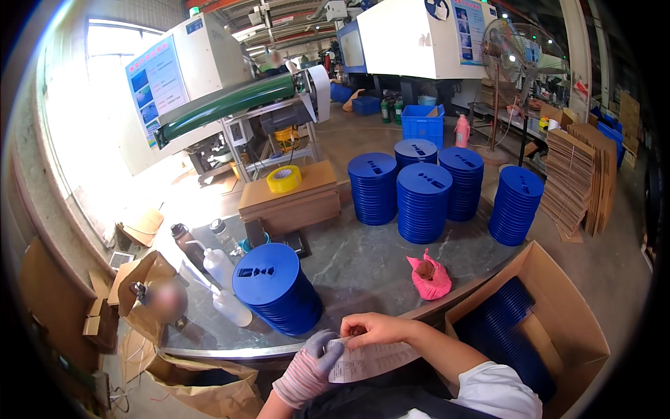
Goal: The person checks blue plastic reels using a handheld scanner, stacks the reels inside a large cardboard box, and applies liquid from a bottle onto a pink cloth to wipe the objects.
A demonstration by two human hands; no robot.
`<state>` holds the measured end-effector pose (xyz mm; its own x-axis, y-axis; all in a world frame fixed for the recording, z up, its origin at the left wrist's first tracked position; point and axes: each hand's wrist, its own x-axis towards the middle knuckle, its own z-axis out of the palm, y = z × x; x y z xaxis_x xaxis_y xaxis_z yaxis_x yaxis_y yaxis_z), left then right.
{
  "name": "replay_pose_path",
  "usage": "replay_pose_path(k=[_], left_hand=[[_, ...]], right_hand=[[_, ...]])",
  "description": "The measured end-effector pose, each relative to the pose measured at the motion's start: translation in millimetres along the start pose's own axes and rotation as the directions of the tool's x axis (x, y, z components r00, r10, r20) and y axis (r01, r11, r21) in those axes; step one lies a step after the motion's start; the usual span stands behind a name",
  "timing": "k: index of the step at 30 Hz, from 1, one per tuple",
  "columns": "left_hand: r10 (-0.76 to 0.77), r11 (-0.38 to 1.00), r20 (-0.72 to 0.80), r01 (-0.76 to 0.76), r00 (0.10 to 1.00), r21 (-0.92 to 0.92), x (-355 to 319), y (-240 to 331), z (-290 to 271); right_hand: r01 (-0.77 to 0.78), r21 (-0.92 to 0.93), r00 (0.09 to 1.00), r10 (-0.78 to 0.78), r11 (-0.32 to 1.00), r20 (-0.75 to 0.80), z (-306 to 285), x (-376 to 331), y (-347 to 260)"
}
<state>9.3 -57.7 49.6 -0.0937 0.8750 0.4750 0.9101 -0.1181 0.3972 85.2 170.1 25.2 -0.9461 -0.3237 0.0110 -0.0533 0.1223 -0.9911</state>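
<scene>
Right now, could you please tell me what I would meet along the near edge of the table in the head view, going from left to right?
Lower brown paper bag → gloved left hand → bare right hand → open cardboard box. I leave out the overlapping paper sheet.

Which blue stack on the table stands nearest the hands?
The stack beside the white bottles, just beyond the gloved left hand; the other five stand farther off, to the right.
</scene>
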Motion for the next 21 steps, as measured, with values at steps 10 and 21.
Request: replay_pose_path(k=[10, 21], left_hand=[[-0.2, 0.894, -0.321, 0.038, 0.926, -0.447, -9, -2, 23], [-0.223, 0.947, -0.249, 0.149, 0.942, -0.285, -11, -6, 36]], right_hand=[[0.081, 0.406, 0.992, -0.114, 0.91, 0.058, 8, 1, 3], [0.148, 0.486, 0.983, -0.181, 0.861, 0.021, 20, 9, 23]])
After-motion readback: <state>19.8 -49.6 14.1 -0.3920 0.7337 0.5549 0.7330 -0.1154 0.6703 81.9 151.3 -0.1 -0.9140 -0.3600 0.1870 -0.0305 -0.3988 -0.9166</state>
